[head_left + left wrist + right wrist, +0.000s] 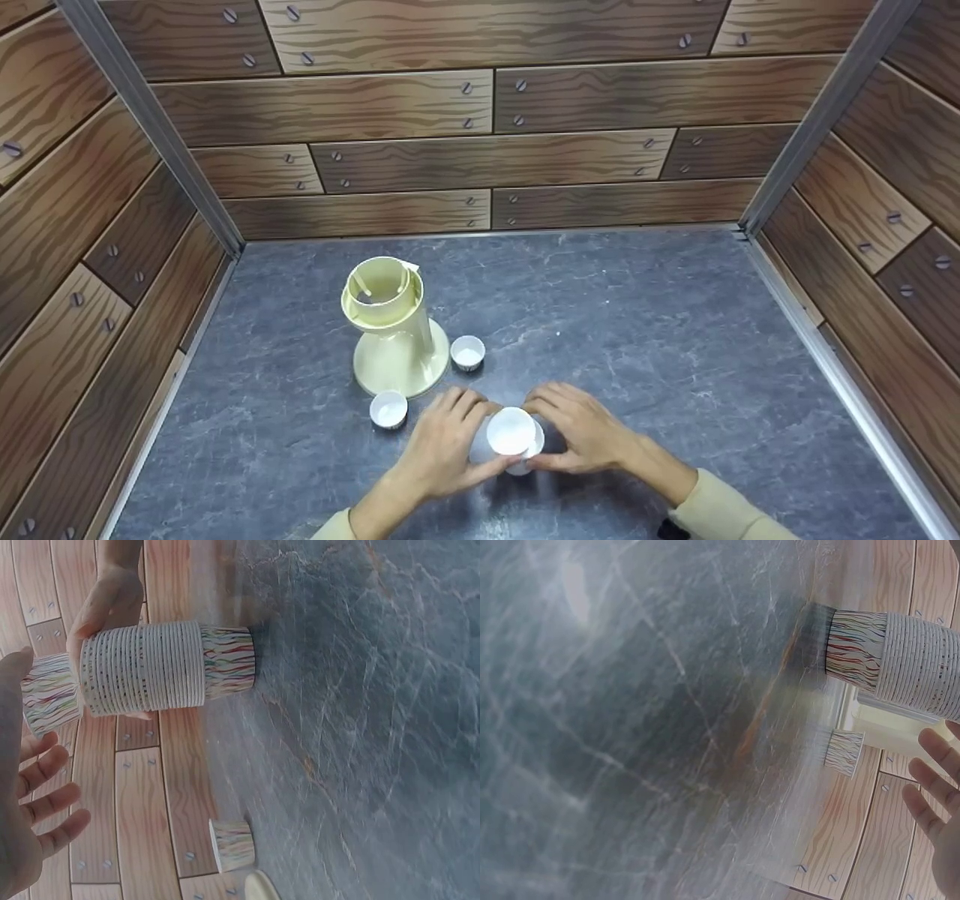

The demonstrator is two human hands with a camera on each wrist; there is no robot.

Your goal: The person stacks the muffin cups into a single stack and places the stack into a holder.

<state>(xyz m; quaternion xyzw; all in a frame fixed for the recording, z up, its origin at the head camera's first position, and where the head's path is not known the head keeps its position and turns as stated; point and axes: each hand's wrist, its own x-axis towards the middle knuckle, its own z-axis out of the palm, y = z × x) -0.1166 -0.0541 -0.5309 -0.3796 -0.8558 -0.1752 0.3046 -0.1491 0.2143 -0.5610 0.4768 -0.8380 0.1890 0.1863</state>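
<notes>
A tall stack of paper cups with wavy coloured stripes stands on the grey surface in front of me. My left hand pinches a single paper cup by thumb and forefinger just above the stack, its other fingers spread. That cup sits tilted, its white inside facing up in the head view. On the other side, my right hand holds the stack near its top between thumb and fingers. The lower fingers of the right hand stand off the stack in the right wrist view.
A cream plastic stand with a round base and open cylindrical top stands behind the left hand. Beside its base are two single paper cups, one on the right and one in front. Wood-patterned walls enclose the surface.
</notes>
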